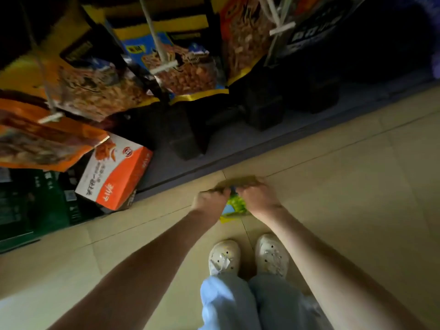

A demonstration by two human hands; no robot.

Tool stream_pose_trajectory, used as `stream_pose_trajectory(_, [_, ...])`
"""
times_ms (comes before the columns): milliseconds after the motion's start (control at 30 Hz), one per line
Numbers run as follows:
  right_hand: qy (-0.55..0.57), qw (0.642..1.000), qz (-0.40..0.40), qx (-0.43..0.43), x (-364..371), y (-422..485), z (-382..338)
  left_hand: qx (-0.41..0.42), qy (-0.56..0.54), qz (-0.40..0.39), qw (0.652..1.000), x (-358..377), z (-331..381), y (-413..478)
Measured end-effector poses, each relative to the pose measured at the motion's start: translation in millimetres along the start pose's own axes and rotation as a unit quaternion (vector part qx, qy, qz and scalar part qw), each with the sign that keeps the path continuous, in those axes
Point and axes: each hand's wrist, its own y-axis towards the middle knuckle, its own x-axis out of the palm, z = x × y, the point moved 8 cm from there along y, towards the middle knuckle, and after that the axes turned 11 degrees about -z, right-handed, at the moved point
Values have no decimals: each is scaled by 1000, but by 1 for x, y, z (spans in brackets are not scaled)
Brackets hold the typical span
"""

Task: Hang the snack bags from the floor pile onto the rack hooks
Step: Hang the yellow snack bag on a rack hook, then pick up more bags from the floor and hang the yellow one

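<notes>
Down on the floor (333,186), just ahead of the shoes (225,256), the bag (235,206) lies between the left hand (210,202) and right hand (258,196), each gripping its far edge with curled fingers, while the hooks (164,66) hang up and leftward, nearer the left hand.

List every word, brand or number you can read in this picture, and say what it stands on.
Nothing reads clearly.
Box: large characters, upside down, blurred.
Blue bag: yellow label, blurred.
Black bag: white characters, blurred.
Green crate: white print, too small.
Green bag: no print legible.
</notes>
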Motion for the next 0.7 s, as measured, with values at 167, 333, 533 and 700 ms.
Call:
stream_pose_trajectory(167, [9,992,126,-4,-21,34,7,-55,-22,130,990,-23,-27,31])
stream_pose_trajectory(333, [53,998,7,39,-60,-6,0,-50,-151,129,979,-56,-41,-22])
stream_pose_trajectory(533, [121,988,72,67,-165,-120,-22,-12,-224,176,958,-119,-30,-177])
stream_pose_trajectory(700, [178,973,144,19,-324,-227,-52,-29,-248,224,942,-207,-48,-335])
